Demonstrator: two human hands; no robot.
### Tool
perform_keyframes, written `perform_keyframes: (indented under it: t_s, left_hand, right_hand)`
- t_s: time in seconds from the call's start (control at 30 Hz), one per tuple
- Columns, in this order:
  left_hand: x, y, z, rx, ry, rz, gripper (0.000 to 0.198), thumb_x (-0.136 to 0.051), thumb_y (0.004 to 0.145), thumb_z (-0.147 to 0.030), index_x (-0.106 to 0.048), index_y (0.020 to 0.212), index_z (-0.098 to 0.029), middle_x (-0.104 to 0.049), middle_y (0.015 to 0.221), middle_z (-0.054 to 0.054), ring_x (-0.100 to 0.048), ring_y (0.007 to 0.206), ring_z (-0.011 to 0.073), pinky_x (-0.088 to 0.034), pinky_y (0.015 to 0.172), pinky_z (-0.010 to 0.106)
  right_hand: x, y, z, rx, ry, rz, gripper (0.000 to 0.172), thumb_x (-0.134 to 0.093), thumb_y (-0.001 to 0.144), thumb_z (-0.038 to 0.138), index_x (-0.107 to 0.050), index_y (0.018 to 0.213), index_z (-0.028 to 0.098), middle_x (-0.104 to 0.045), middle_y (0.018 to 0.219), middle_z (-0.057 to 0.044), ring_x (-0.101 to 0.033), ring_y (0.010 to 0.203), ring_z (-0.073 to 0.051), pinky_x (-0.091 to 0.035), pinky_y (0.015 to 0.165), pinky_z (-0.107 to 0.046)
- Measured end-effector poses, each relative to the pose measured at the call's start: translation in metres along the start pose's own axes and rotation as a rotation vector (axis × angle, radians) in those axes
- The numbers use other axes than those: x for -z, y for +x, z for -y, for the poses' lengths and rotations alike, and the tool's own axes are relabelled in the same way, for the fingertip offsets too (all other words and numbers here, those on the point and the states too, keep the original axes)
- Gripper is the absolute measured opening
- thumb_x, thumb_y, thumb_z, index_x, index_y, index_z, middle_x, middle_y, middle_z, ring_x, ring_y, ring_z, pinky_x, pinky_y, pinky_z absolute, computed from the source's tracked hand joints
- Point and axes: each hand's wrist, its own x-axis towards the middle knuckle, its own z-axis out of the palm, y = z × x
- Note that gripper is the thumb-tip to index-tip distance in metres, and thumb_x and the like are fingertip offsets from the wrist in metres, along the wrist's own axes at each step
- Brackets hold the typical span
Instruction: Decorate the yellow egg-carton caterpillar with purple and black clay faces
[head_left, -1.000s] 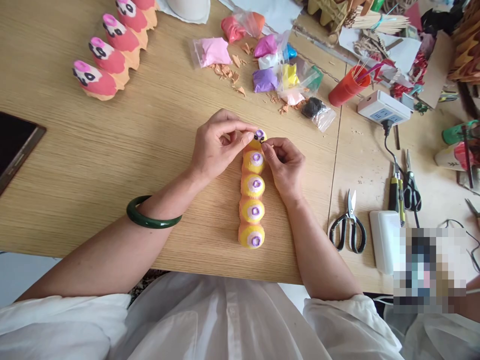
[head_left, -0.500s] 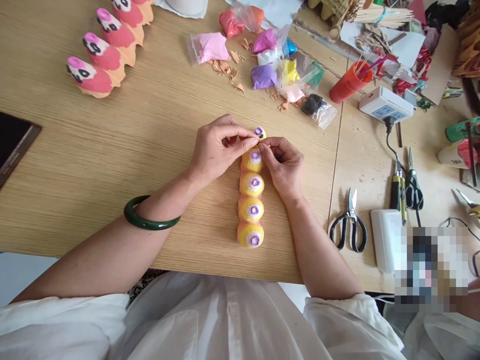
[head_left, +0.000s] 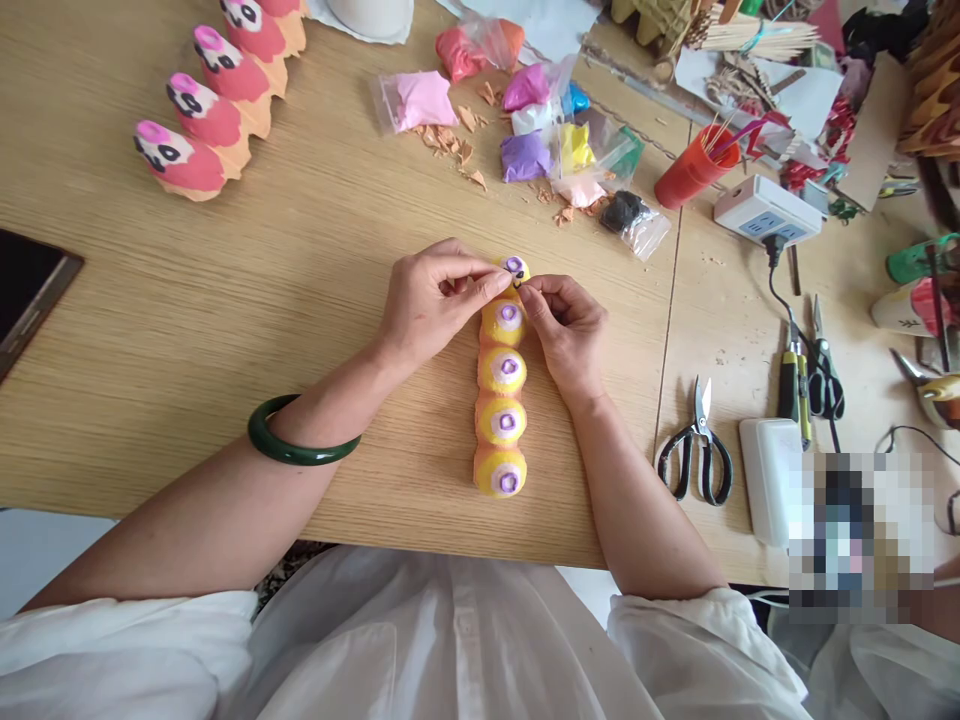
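A yellow and orange caterpillar made of egg-carton cups lies lengthwise on the wooden table, each bump topped with a white and purple dot. My left hand pinches at the far head bump from the left. My right hand pinches at the same bump from the right, fingertips pressed on a small black clay piece on the head. Both hands have curled, closed fingers. A green bangle sits on my left forearm.
A pink caterpillar with eyes stands at the far left. Bags of coloured clay lie beyond the hands. Black-handled scissors, a white box, pliers, a power strip and a red cup are on the right. A dark tablet lies left.
Both hands stay pinched at the head bump; the fingertips shifted slightly on the black clay. The view drifted a little.
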Motion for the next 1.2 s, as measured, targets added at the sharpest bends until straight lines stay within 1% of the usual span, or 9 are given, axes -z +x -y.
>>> perform_keyframes:
  t_s: [0.13, 0.27, 0.33, 0.47, 0.57, 0.63, 0.77, 1.0, 1.2]
  left_hand:
    - [-0.0007, -0.0010, -0.0008, -0.011, -0.026, 0.006, 0.020, -0.074, 0.097, -0.046, -0.085, 0.091, -0.031, -0.073, 0.080, 0.001, -0.063, 0.073, 0.0173, -0.055, 0.067, 0.035]
    - [-0.0007, -0.0007, 0.0004, -0.017, -0.009, -0.001, 0.019, -0.075, 0.096, -0.045, -0.084, 0.087, -0.030, -0.072, 0.078, 0.001, -0.061, 0.070, 0.0167, -0.054, 0.066, 0.035]
    - [-0.0006, -0.0005, 0.0014, -0.011, -0.003, -0.006, 0.018, -0.075, 0.095, -0.043, -0.084, 0.087, -0.031, -0.072, 0.078, 0.001, -0.062, 0.071, 0.0172, -0.055, 0.068, 0.036]
    - [-0.0007, -0.0005, 0.0031, 0.009, 0.015, -0.012, 0.017, -0.075, 0.095, -0.043, -0.084, 0.086, -0.032, -0.072, 0.077, 0.001, -0.062, 0.071, 0.0180, -0.059, 0.073, 0.038]
    - [-0.0011, -0.0007, 0.0035, 0.006, 0.028, -0.011, 0.018, -0.075, 0.095, -0.044, -0.083, 0.085, -0.032, -0.072, 0.077, 0.001, -0.062, 0.071, 0.0183, -0.059, 0.074, 0.039]
    - [-0.0014, -0.0008, 0.0034, 0.000, 0.033, -0.009, 0.017, -0.075, 0.095, -0.043, -0.083, 0.085, -0.032, -0.072, 0.078, 0.001, -0.062, 0.071, 0.0184, -0.059, 0.074, 0.039]
    - [-0.0012, -0.0006, 0.0033, -0.006, 0.057, 0.000, 0.014, -0.076, 0.094, -0.041, -0.083, 0.085, -0.033, -0.073, 0.078, 0.000, -0.063, 0.071, 0.0183, -0.061, 0.078, 0.040]
    - [-0.0001, -0.0010, -0.0004, -0.010, 0.076, 0.001, 0.015, -0.076, 0.094, -0.041, -0.083, 0.086, -0.031, -0.073, 0.079, 0.001, -0.062, 0.070, 0.0176, -0.060, 0.075, 0.038]
    - [-0.0011, -0.0019, -0.0021, 0.008, 0.061, 0.011, 0.020, -0.074, 0.096, -0.047, -0.082, 0.087, -0.031, -0.073, 0.081, 0.001, -0.063, 0.073, 0.0183, -0.059, 0.076, 0.040]
  right_hand:
    - [0.0003, -0.0003, 0.0004, 0.008, 0.000, 0.008, 0.052, -0.079, 0.081, 0.077, -0.070, 0.084, 0.026, -0.068, 0.075, -0.002, -0.055, 0.063, -0.016, -0.049, 0.055, -0.032]
    - [-0.0001, -0.0010, 0.0023, 0.029, 0.048, 0.019, 0.049, -0.081, 0.082, 0.073, -0.072, 0.084, 0.026, -0.066, 0.073, 0.000, -0.050, 0.061, -0.014, -0.045, 0.054, -0.031]
    - [0.0000, -0.0017, 0.0029, 0.036, 0.055, -0.001, 0.047, -0.080, 0.084, 0.071, -0.072, 0.087, 0.026, -0.061, 0.070, 0.001, -0.046, 0.059, -0.013, -0.041, 0.053, -0.030]
    - [0.0002, -0.0030, 0.0017, 0.063, -0.008, -0.041, 0.045, -0.074, 0.090, 0.071, -0.073, 0.096, 0.026, -0.043, 0.063, 0.006, -0.033, 0.055, -0.011, -0.030, 0.051, -0.029]
    - [-0.0010, -0.0034, 0.0003, 0.082, -0.017, -0.010, 0.044, -0.072, 0.092, 0.070, -0.073, 0.097, 0.026, -0.039, 0.063, 0.006, -0.031, 0.055, -0.011, -0.026, 0.052, -0.030]
    - [-0.0019, -0.0033, 0.0004, 0.084, -0.010, 0.009, 0.044, -0.071, 0.093, 0.070, -0.072, 0.097, 0.026, -0.038, 0.062, 0.007, -0.031, 0.054, -0.011, -0.026, 0.052, -0.029]
    - [-0.0023, -0.0034, 0.0030, 0.088, -0.042, 0.006, 0.042, -0.071, 0.094, 0.068, -0.071, 0.097, 0.027, -0.033, 0.060, 0.008, -0.032, 0.053, -0.011, -0.030, 0.052, -0.029]
    - [-0.0029, -0.0035, 0.0021, 0.115, -0.046, 0.007, 0.035, -0.072, 0.096, 0.061, -0.074, 0.096, 0.026, -0.035, 0.060, 0.008, -0.032, 0.054, -0.010, -0.029, 0.053, -0.029]
    - [-0.0045, -0.0018, -0.0028, 0.087, -0.082, -0.006, 0.042, -0.072, 0.093, 0.067, -0.072, 0.091, 0.025, -0.043, 0.062, 0.006, -0.035, 0.056, -0.011, -0.030, 0.054, -0.029]
